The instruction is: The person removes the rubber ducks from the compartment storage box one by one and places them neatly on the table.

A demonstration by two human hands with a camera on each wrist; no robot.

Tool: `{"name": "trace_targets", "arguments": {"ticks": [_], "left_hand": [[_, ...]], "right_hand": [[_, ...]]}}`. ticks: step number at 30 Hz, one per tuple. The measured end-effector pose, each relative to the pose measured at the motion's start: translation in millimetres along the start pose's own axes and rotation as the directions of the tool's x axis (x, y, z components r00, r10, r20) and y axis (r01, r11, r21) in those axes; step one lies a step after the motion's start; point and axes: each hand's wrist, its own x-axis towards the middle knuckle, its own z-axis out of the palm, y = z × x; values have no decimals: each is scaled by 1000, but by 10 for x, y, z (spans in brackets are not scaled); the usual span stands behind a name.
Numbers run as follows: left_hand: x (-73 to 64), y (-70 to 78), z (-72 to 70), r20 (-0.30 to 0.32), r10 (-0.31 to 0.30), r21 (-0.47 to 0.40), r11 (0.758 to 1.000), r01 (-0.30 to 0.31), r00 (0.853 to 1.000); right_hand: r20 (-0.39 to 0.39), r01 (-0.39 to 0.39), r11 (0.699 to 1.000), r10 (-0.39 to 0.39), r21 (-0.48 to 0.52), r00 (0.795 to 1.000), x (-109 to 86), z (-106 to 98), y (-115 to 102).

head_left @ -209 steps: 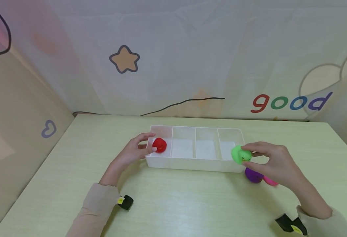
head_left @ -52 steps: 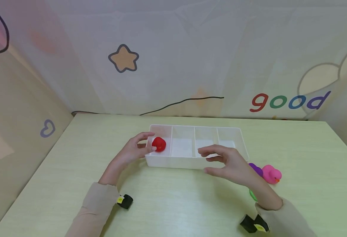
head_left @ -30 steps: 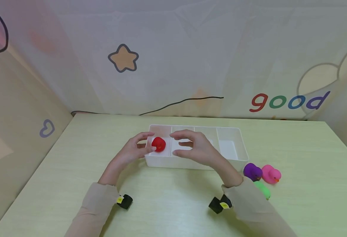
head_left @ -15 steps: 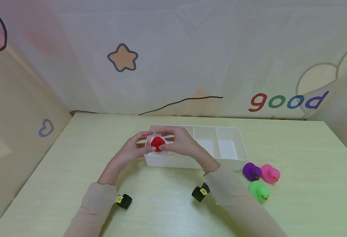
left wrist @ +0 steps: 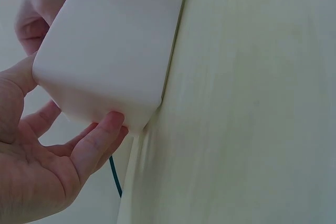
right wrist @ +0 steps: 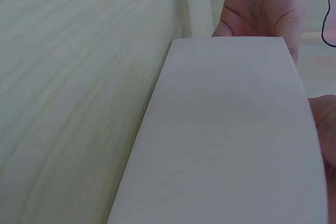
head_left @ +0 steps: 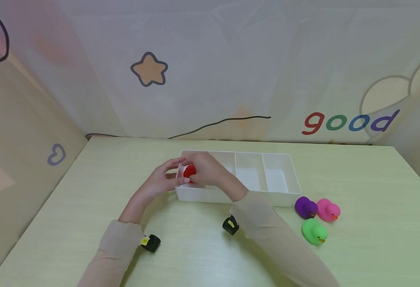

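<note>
In the head view a white box [head_left: 238, 198] with several compartments lies lengthwise on the table. My left hand [head_left: 163, 177] grips its left end; the left wrist view has the thumb at the upper edge and the fingers against the end wall of the box [left wrist: 115, 40]. My right hand [head_left: 210, 169] reaches into the leftmost compartment and pinches a red toy [head_left: 189, 171], apparently a rubber duck, partly covered by the fingers. In the right wrist view the box wall hides most of the right hand [right wrist: 325, 135].
To the right of the box sit a purple rubber duck [head_left: 306, 207], a pink rubber duck [head_left: 328, 210] and, nearer, a green rubber duck [head_left: 314, 231]. Behind the table [head_left: 195, 247] stands a printed cloth wall [head_left: 210, 71].
The green duck was let go on the table beside the purple and pink ones. My right hand then moved left across the box to the red duck. The left hand has stayed put.
</note>
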Motion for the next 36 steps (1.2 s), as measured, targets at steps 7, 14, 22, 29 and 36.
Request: {"name": "trace_targets", "arguments": {"ticks": [7, 14, 22, 29, 36], "left_hand": [[4, -9, 0, 8, 7, 2, 1000, -7, 1000], [-15, 8, -1, 7, 1, 2, 1000, -1, 1000], [-13, -2, 2, 11, 7, 0, 1000, -7, 1000], [-10, 3, 6, 18, 23, -13, 1000, -22, 1000], [-12, 11, 5, 2, 5, 8, 1000, -5, 1000]], "right_hand": [[50, -8, 983, 18, -184, 999, 79, 64, -17], [72, -3, 951, 26, -310, 997, 109, 85, -47], [63, 14, 948, 6, -319, 998, 78, 90, -62], [10, 97, 961, -98, -259, 995, 23, 60, -64], [-38, 111, 960, -125, -258, 991, -112, -62, -196]]}}
